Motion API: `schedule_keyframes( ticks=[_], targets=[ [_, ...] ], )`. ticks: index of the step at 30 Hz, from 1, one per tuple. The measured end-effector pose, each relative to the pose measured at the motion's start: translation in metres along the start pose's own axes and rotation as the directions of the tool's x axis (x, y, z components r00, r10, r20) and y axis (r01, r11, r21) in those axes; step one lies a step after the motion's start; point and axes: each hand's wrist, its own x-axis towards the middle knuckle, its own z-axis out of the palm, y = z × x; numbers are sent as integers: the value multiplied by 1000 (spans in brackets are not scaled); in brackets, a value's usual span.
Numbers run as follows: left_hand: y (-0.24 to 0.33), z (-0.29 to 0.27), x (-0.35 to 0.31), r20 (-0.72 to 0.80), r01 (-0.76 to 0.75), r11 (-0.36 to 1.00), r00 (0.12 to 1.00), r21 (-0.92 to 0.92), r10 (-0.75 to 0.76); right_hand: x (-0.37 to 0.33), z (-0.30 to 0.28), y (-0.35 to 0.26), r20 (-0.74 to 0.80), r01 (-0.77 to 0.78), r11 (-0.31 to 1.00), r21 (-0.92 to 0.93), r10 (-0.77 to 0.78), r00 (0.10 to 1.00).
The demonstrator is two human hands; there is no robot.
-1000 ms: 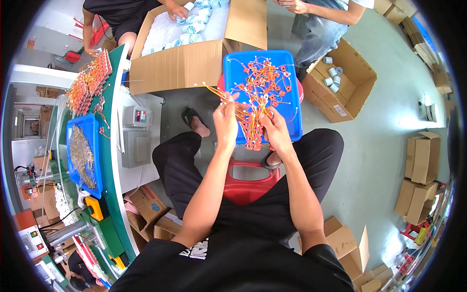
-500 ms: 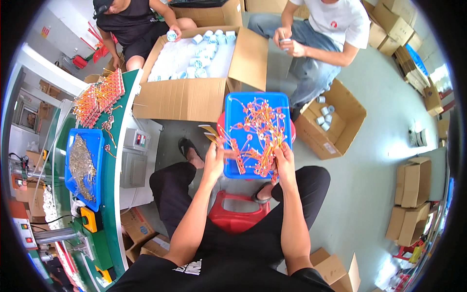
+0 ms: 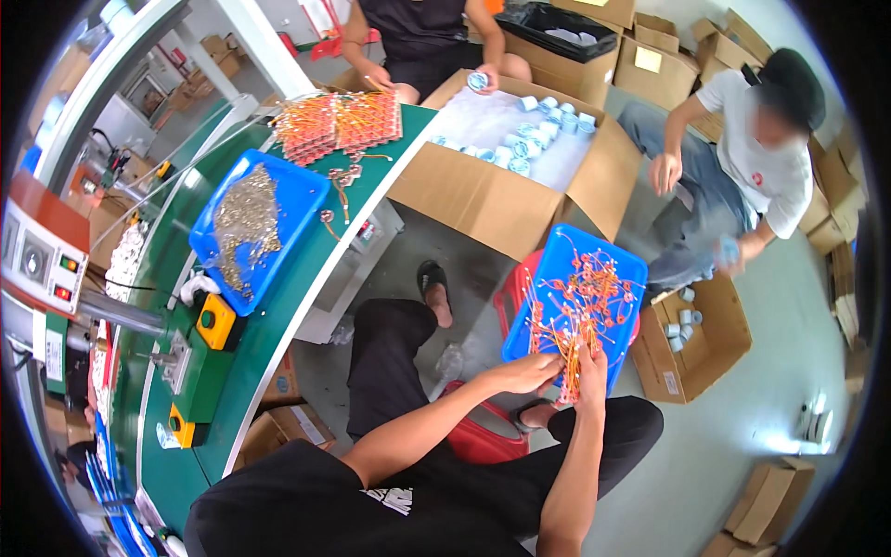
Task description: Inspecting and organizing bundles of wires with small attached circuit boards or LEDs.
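Observation:
My right hand (image 3: 592, 373) is closed around a bundle of orange wires (image 3: 568, 342) with small red circuit boards at their ends, some hanging below the fist. Beside it, my left hand (image 3: 527, 373) has its fingers pinched together against the bundle's left side; what lies between them is hidden. Beneath and beyond the hands, a blue tray (image 3: 624, 265) carries a tangled heap of more wired boards (image 3: 594, 286). The tray rests on a red stool (image 3: 509, 302).
A green workbench (image 3: 306, 246) at left bears a blue tray (image 3: 311, 186) of metal pieces and stacked wired boards (image 3: 339, 121). An open carton (image 3: 464, 200) of white-and-blue round parts stands ahead, a smaller carton (image 3: 710, 367) right. Two people sit beyond, handling such parts.
The view has swung left, bringing more of the bench in. My left hand has come across from the tray's left edge to the bundle in my right hand. The person at right has spread their hands apart.

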Motion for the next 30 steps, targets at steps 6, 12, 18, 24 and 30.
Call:
schedule_keyframes(
  ticks=[6, 12, 18, 24, 30],
  targets=[
    [0, -15, -1, -17, -32, 986, 999, 165, 35, -7, 12, -9, 1, -61, 989, -132, 62, 998],
    [7, 9, 9, -307, 15, 969, 950, 246, 63, 3, 13, 2, -140, 75, 990, -119, -92, 986],
    [-14, 18, 29, -479, -122, 975, 855, 183, 197, 2, 13, -5, -156, 102, 995, -8, -102, 983],
    [-9, 13, 52, -469, -120, 992, 878, -26, 93, 13, -18, 12, -137, 48, 967, 249, -14, 990],
    [-1, 1, 58, -226, 120, 871, 941, -476, -253, 15, -4, -1, -163, 13, 1000, 6, -12, 987]
  ],
)
